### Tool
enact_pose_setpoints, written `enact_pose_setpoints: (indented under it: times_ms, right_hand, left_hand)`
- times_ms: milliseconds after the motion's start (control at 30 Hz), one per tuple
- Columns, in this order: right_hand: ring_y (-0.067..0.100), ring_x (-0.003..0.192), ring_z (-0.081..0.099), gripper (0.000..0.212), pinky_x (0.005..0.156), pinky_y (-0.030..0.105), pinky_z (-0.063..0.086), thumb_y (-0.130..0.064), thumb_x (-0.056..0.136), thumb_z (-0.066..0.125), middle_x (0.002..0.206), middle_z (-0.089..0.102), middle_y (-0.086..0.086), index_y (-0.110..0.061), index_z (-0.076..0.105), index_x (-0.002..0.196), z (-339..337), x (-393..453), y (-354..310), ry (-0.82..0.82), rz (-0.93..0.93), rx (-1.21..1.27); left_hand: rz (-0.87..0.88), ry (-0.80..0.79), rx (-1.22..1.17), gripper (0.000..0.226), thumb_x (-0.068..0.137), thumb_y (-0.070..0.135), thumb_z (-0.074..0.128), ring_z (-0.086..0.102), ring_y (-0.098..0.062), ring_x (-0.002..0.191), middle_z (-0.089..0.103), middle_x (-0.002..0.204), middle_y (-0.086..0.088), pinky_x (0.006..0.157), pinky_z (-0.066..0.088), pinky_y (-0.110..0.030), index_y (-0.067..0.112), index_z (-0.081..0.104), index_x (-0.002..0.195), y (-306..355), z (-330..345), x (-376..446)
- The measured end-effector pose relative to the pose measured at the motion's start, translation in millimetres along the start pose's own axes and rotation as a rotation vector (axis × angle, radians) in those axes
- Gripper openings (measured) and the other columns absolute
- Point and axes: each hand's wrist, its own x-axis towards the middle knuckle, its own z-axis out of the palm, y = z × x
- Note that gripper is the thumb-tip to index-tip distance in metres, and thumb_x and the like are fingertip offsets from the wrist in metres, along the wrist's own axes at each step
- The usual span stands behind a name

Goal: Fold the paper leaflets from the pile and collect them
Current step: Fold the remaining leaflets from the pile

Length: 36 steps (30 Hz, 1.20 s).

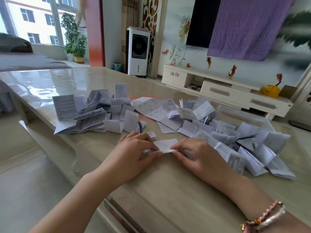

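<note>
On the glossy counter [50, 84], a heap of leaflets [94, 111] lies at far left. Near the front edge, the left hand [134, 148] and right hand [195, 153] pinch opposite ends of one small leaflet [165, 145], fingers curled on it; its fold appears partly formed. A larger pile [235, 135] spreads at right.

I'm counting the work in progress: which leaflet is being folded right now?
The small white leaflet pinched between the left hand and right hand, lying apart from both piles.
</note>
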Motion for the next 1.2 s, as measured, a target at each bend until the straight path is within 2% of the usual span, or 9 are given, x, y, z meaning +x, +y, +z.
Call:
enact_pose_setpoints:
  times_ms: [133, 233, 367, 467, 567, 633, 833, 1000, 1200]
  right_hand:
    - [-0.001, 0.086, 0.065, 0.007, 0.081, 0.021, 0.047, -0.023, 0.089, 0.066, 0.086, 0.072, -0.015, -0.023, 0.073, 0.089, 0, 2, -3, 0.073, 0.098, 0.137]
    - [-0.004, 0.084, 0.065, 0.008, 0.079, 0.015, 0.047, -0.021, 0.089, 0.066, 0.081, 0.070, -0.019, -0.024, 0.072, 0.084, 1, 3, -6, 0.079, 0.156, 0.240]
    - [-0.001, 0.081, 0.063, 0.007, 0.076, 0.012, 0.045, -0.021, 0.088, 0.067, 0.079, 0.068, -0.013, -0.026, 0.071, 0.092, 2, 4, -7, 0.089, 0.192, 0.271]
    - [0.006, 0.080, 0.058, 0.030, 0.076, 0.019, 0.046, -0.024, 0.087, 0.067, 0.083, 0.059, -0.011, -0.031, 0.061, 0.116, 4, 5, -1, 0.016, 0.195, 0.111]
    - [0.008, 0.086, 0.049, 0.041, 0.082, 0.025, 0.043, -0.028, 0.088, 0.064, 0.087, 0.052, -0.009, -0.030, 0.051, 0.127, 8, 7, 3, -0.034, 0.168, -0.050]
    - [0.010, 0.092, 0.045, 0.043, 0.086, 0.027, 0.040, -0.029, 0.088, 0.064, 0.093, 0.049, -0.009, -0.028, 0.050, 0.129, 8, 7, 4, -0.019, 0.182, -0.091]
    - [0.012, 0.106, 0.053, 0.025, 0.093, 0.036, 0.044, -0.021, 0.083, 0.064, 0.109, 0.060, -0.011, -0.026, 0.064, 0.108, 7, 7, 0, 0.013, 0.034, -0.087]
    - [0.007, 0.106, 0.059, 0.043, 0.097, 0.034, 0.044, -0.055, 0.087, 0.045, 0.112, 0.067, -0.013, -0.027, 0.067, 0.111, 3, 2, 1, -0.120, 0.015, -0.087]
    - [0.015, 0.090, 0.065, 0.033, 0.081, 0.034, 0.052, -0.038, 0.090, 0.044, 0.097, 0.071, -0.007, -0.021, 0.070, 0.101, 2, 3, -4, -0.087, -0.107, -0.240]
  left_hand:
    - [-0.049, 0.020, -0.071, 0.040, 0.079, 0.067, 0.044, 0.047, -0.004, 0.084, 0.056, 0.079, 0.023, 0.079, 0.041, -0.028, 0.039, 0.070, 0.091, 1, -2, 1]
    - [-0.107, 0.049, -0.109, 0.012, 0.084, 0.040, 0.064, 0.047, 0.000, 0.079, 0.052, 0.071, 0.024, 0.069, 0.035, -0.019, 0.039, 0.069, 0.095, 5, -4, 3]
    - [-0.196, 0.065, -0.200, 0.020, 0.084, 0.024, 0.070, 0.049, 0.004, 0.069, 0.049, 0.068, 0.016, 0.061, 0.036, -0.008, 0.034, 0.068, 0.102, 6, -6, 4]
    - [-0.242, -0.003, -0.161, 0.028, 0.087, 0.026, 0.067, 0.049, 0.008, 0.072, 0.046, 0.074, 0.022, 0.063, 0.034, -0.005, 0.033, 0.062, 0.114, 4, -4, 4]
    - [-0.215, -0.049, 0.013, 0.041, 0.089, 0.037, 0.061, 0.045, -0.007, 0.107, 0.049, 0.104, 0.019, 0.088, 0.034, -0.017, 0.038, 0.050, 0.128, 3, -2, 3]
    - [-0.181, -0.059, 0.123, 0.044, 0.091, 0.042, 0.057, 0.036, -0.013, 0.111, 0.042, 0.117, 0.015, 0.097, 0.030, -0.023, 0.041, 0.044, 0.133, 5, -2, 1]
    - [-0.008, -0.039, 0.116, 0.026, 0.092, 0.025, 0.057, 0.043, -0.018, 0.099, 0.050, 0.108, 0.012, 0.092, 0.040, -0.036, 0.041, 0.066, 0.111, 2, 0, -2]
    - [0.024, -0.059, 0.104, 0.050, 0.080, 0.067, 0.035, 0.047, -0.011, 0.094, 0.053, 0.100, 0.018, 0.086, 0.037, -0.027, 0.042, 0.068, 0.108, -3, 0, -4]
    - [0.091, 0.037, 0.126, 0.039, 0.083, 0.062, 0.042, 0.053, -0.011, 0.082, 0.062, 0.088, 0.019, 0.075, 0.038, -0.027, 0.039, 0.072, 0.091, -4, -3, -2]
